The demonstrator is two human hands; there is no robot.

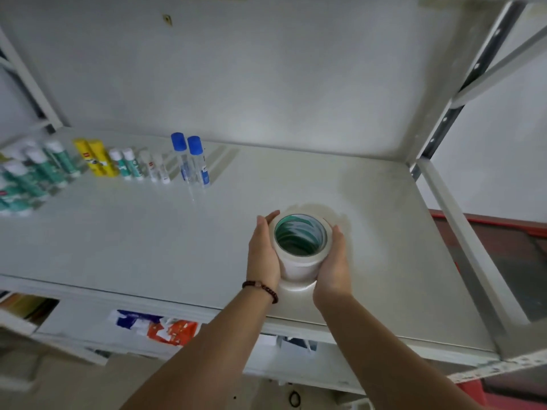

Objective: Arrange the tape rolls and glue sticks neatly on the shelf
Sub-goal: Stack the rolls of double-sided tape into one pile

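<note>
Head view: left hand (264, 252) and right hand (334, 261) press from opposite sides on a stack of white tape rolls with green-printed cores (300, 247), clamping it between both palms. Stack stands upright on the white metal shelf (148, 232). Well apart from the grip, to its far left, upright glue sticks (97, 158) and two blue-capped clear tubes (191, 159) form a row.

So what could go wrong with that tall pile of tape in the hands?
1. The stack of tape rolls is held only from the sides by the left hand and right hand; a roll could slip and the pile might topple.
2. It stands near the shelf front edge, so loose rolls may drop off.
</note>
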